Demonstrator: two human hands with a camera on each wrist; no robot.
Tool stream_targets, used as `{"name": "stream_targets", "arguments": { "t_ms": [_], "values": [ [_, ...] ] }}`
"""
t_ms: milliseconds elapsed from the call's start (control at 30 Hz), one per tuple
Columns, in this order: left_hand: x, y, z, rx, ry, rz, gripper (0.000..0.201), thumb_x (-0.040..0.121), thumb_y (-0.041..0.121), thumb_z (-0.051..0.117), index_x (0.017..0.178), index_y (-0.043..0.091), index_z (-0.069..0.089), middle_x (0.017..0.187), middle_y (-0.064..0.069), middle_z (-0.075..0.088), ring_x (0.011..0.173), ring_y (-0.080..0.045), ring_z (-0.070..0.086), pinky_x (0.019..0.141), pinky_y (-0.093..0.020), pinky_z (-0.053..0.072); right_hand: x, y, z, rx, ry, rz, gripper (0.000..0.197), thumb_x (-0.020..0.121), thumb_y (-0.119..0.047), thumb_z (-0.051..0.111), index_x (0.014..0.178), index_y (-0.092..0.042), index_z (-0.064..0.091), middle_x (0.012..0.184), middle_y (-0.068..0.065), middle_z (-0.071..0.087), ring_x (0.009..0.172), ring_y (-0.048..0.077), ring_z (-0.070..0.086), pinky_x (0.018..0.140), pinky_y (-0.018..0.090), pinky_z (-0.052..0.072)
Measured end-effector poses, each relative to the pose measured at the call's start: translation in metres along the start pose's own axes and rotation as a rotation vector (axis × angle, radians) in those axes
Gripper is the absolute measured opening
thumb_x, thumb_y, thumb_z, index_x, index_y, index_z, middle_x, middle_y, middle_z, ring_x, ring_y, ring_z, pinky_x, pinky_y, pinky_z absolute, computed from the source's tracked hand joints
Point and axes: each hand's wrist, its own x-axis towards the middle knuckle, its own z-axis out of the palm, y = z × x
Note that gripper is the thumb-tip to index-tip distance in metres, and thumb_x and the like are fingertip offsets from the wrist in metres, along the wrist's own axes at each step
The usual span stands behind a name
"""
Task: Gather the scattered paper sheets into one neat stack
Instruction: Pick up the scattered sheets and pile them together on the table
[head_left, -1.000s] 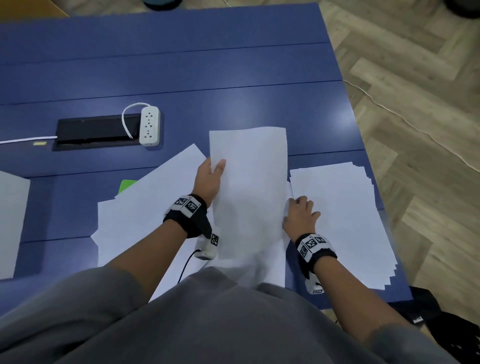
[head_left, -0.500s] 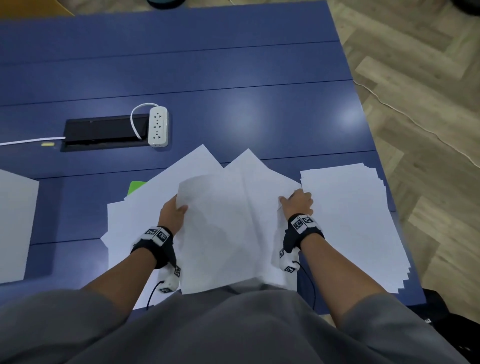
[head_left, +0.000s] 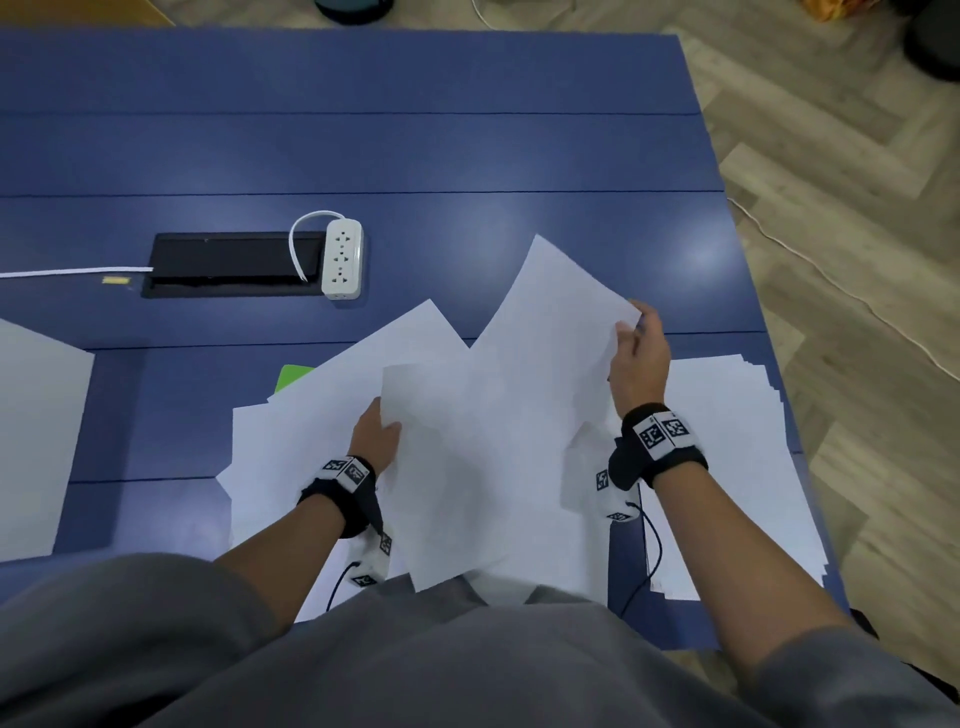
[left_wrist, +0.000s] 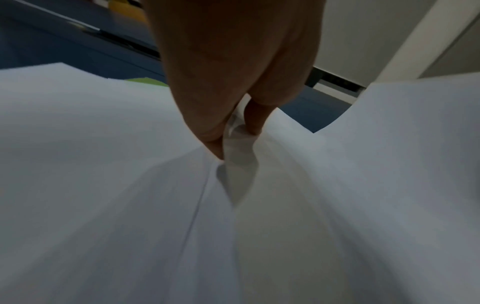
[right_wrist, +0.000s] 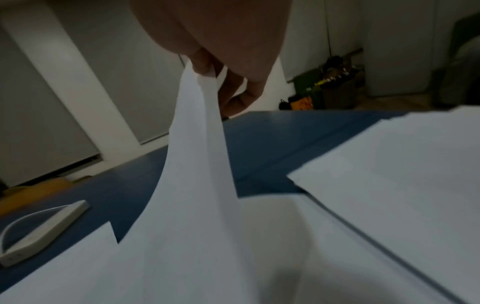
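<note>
White paper sheets lie on the blue table (head_left: 467, 156). My right hand (head_left: 631, 332) pinches the far corner of a lifted sheet (head_left: 550, 322) and holds it above the table; the right wrist view shows the sheet (right_wrist: 197, 148) hanging from thumb and fingers. My left hand (head_left: 382, 426) pinches the left edge of another sheet (head_left: 457, 467) in front of me, seen up close as a crumpled sheet edge (left_wrist: 239, 156) between the fingers. A stack of sheets (head_left: 737, 467) lies at the right edge. Loose sheets (head_left: 311, 431) lie under my left hand.
A white power strip (head_left: 342, 265) lies beside a black cable slot (head_left: 228, 265) behind the papers. A green card (head_left: 293, 375) peeks out from under the loose sheets. Another sheet (head_left: 36, 441) lies at the far left. The table's right edge borders wooden floor (head_left: 857, 260).
The right hand has risen and moved away from me, lifting a sheet by its corner. The left hand has drawn back toward me and now grips a sheet's left edge.
</note>
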Motion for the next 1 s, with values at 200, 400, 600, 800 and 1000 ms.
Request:
{"name": "stream_targets", "arguments": {
  "t_ms": [200, 400, 600, 800, 1000],
  "values": [
    [-0.003, 0.004, 0.013, -0.341, -0.004, -0.039, 0.031, 0.091, 0.007, 0.051, 0.122, 0.009, 0.054, 0.118, -0.014, 0.063, 0.104, -0.030, 0.062, 0.094, -0.046, 0.050, -0.041, -0.022, 0.019, -0.005, -0.312, -0.412, 0.022, 0.094, -0.003, 0.049, 0.105, -0.005, 0.067, 0.094, 0.002, 0.066, 0.083, 0.013, 0.058, 0.077, 0.034, 0.049],
    [-0.013, 0.011, 0.005, -0.394, -0.106, -0.142, 0.022, 0.094, 0.013, 0.048, 0.114, 0.013, 0.057, 0.100, -0.009, 0.066, 0.080, -0.025, 0.058, 0.057, -0.025, 0.048, -0.109, -0.015, 0.041, -0.045, -0.734, -0.660, 0.039, 0.076, 0.005, 0.041, 0.087, -0.017, 0.071, 0.111, -0.008, 0.069, 0.106, 0.021, 0.057, 0.082, 0.051, 0.042],
    [-0.010, -0.016, -0.027, -0.076, -0.217, -0.163, 0.067, 0.089, 0.047, 0.060, 0.145, 0.024, 0.029, 0.131, -0.009, 0.058, 0.121, -0.027, 0.055, 0.093, -0.032, 0.043, -0.153, 0.009, 0.034, -0.257, -1.224, -0.650, 0.038, 0.077, 0.008, 0.049, 0.080, -0.022, 0.072, 0.128, -0.015, 0.060, 0.128, 0.017, 0.041, 0.094, 0.043, 0.035],
    [-0.018, -0.014, -0.017, -0.534, -0.215, -0.256, 0.028, 0.100, 0.018, 0.041, 0.126, 0.016, 0.053, 0.079, 0.000, 0.064, 0.066, -0.018, 0.053, 0.052, -0.021, 0.044, -0.177, 0.023, 0.031, -0.451, -1.549, -0.701, 0.037, 0.081, 0.008, 0.050, 0.088, -0.019, 0.074, 0.136, -0.013, 0.055, 0.140, 0.018, 0.030, 0.099, 0.044, 0.034],
    [-0.038, -0.015, -0.006, -0.146, -0.364, -0.062, 0.056, 0.082, 0.046, 0.070, 0.129, 0.026, 0.048, 0.117, 0.004, 0.062, 0.103, -0.018, 0.060, 0.081, -0.037, 0.052, -0.194, 0.022, 0.041, -0.612, -1.664, -0.904, 0.042, 0.074, 0.011, 0.053, 0.088, -0.023, 0.074, 0.139, -0.012, 0.053, 0.142, 0.023, 0.028, 0.101, 0.044, 0.032]
  ]
}}
